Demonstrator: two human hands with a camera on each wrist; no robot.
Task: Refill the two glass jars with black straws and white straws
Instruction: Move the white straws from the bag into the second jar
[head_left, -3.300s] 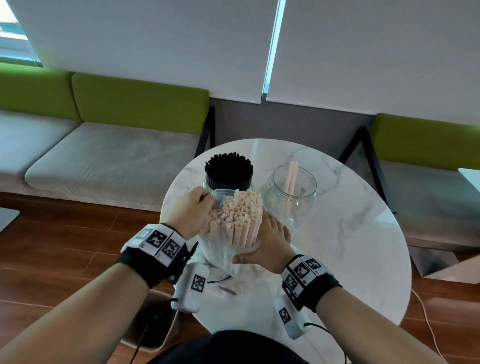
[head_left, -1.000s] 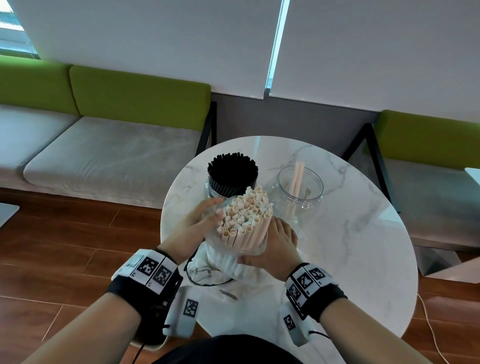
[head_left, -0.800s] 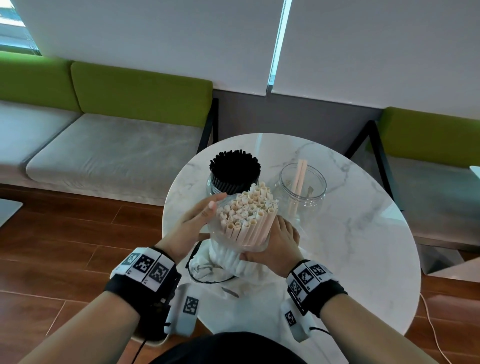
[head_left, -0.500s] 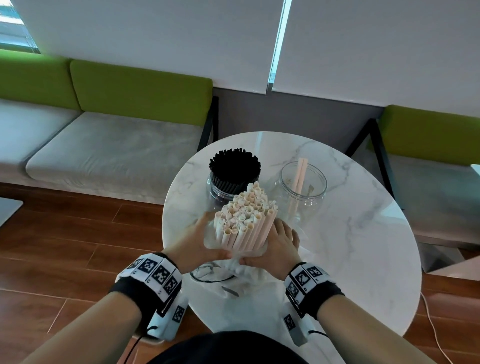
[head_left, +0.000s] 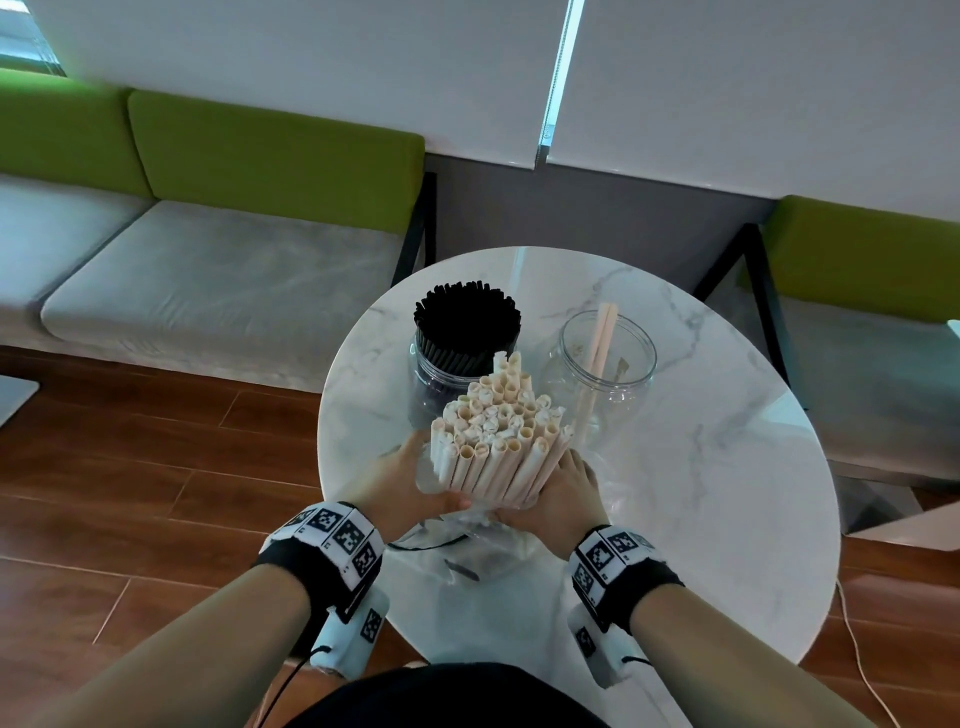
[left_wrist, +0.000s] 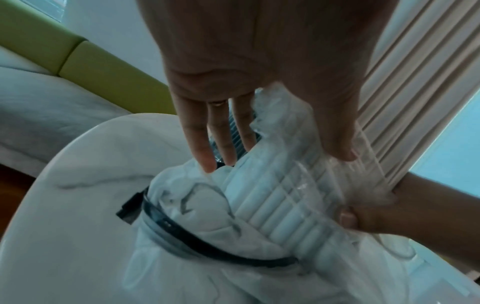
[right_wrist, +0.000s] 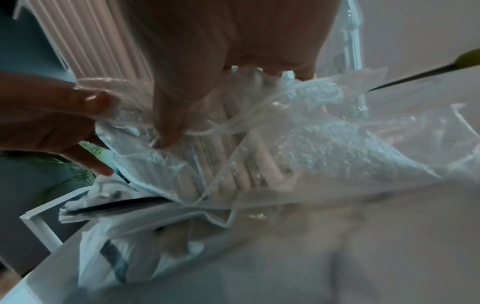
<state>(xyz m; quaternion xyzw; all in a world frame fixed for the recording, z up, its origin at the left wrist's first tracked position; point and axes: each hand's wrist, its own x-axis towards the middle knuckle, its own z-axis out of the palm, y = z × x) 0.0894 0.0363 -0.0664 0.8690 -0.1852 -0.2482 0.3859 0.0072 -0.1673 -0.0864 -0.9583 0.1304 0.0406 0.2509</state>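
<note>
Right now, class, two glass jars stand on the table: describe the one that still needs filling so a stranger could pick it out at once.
Start at the round marble table and look to its far side, where two glass jars stand side by side. The right-hand jar is the one: it holds only a couple of pale straws leaning in clear glass, while the left-hand jar is packed with black straws.

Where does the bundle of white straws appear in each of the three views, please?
Head: white straws at centre, upright, between the left hand and right hand.
Left wrist: right side, rising to the upper right.
Right wrist: upper left, lower part wrapped in plastic.
Shared landmark: the clear plastic bag.
</note>
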